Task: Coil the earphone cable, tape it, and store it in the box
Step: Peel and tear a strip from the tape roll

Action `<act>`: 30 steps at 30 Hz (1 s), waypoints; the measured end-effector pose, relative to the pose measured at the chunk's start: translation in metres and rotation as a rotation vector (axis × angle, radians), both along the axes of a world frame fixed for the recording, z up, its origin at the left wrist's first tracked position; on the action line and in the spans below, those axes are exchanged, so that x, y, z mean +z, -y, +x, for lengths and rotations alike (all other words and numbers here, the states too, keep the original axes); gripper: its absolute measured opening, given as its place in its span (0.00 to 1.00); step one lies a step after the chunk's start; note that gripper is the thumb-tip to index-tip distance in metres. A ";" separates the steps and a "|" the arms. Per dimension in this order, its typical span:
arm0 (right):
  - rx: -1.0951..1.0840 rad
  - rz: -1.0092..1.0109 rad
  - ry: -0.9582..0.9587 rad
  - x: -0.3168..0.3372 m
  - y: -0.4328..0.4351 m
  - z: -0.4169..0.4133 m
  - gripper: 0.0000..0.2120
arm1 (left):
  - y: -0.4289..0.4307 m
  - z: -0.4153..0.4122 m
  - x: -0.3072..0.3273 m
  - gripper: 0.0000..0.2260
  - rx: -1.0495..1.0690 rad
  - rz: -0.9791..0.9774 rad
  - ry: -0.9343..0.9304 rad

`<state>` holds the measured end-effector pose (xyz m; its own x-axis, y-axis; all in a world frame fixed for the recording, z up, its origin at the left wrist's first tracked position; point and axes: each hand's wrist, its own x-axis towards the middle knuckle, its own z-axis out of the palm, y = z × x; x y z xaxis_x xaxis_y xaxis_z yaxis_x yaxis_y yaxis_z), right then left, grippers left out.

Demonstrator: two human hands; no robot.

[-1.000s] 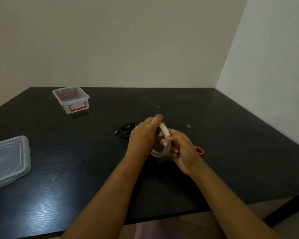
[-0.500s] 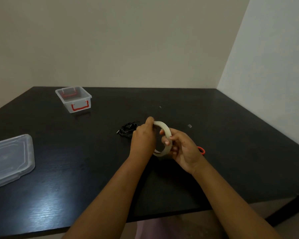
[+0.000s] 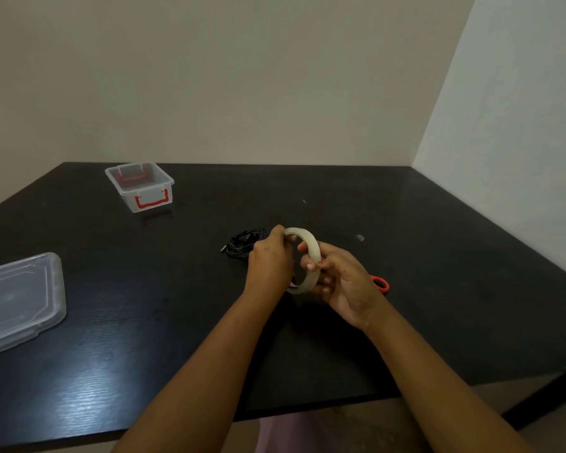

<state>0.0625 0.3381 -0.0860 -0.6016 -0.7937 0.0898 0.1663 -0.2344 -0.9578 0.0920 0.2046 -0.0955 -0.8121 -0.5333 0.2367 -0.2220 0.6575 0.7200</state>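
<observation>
Both my hands hold a pale roll of tape (image 3: 311, 253) upright above the middle of the black table (image 3: 438, 289). My left hand (image 3: 268, 263) pinches the roll's top left rim. My right hand (image 3: 343, 282) grips its right side, fingers through the hole. The black earphone cable (image 3: 241, 245) lies in a loose bundle on the table just behind my left hand. The clear box with red handles (image 3: 141, 188) stands open at the far left.
The box's clear lid (image 3: 17, 299) lies at the left edge of the table. An orange scissors handle (image 3: 381, 284) shows behind my right hand. A small scrap (image 3: 360, 237) lies further right. Walls close the back and right side.
My left fingers have slid up to the roll's top rim and the roll has tilted slightly. The view has shifted a little; cable and box stay put.
</observation>
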 end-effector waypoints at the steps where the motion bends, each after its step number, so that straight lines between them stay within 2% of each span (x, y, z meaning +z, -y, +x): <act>1: 0.005 -0.004 0.004 0.000 0.000 0.000 0.15 | 0.001 0.000 0.000 0.07 -0.001 0.015 0.007; 6: -0.011 -0.011 0.004 -0.002 0.001 0.002 0.19 | 0.001 -0.002 -0.001 0.08 0.002 0.091 0.039; 16: -0.064 0.004 0.030 0.003 0.000 0.005 0.14 | -0.002 0.000 0.002 0.09 -0.022 0.081 0.026; 26: -0.092 0.006 0.056 0.003 0.001 0.006 0.13 | -0.001 -0.001 0.002 0.09 -0.048 0.061 0.049; 30: -0.064 0.001 0.029 0.003 0.002 0.006 0.14 | 0.002 -0.002 0.000 0.09 -0.048 0.110 0.046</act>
